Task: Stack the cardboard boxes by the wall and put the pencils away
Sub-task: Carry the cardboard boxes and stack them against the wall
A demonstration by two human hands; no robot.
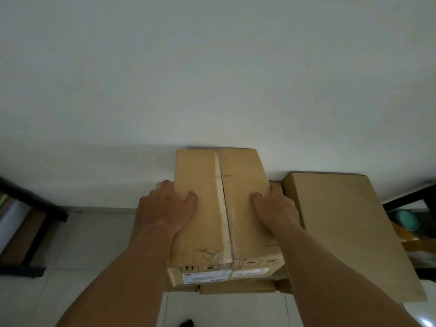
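A taped cardboard box (221, 185) stands against the white wall on top of a lower cardboard box (236, 287), whose edge shows beneath it. My left hand (165, 208) grips the top box's left side, thumb on the lid and fingers down the side. My right hand (276, 208) grips its right side the same way. White labels are on the top box's near face. A second, larger cardboard box (349, 227) stands just to the right, also by the wall. No pencils are in view.
A dark-framed shelf (30, 220) stands at the left on the pale tiled floor (89, 244). At the right a dark frame (415, 197) holds a teal round thing (408, 219) and yellow-brown items. The wall (212, 79) fills the upper view.
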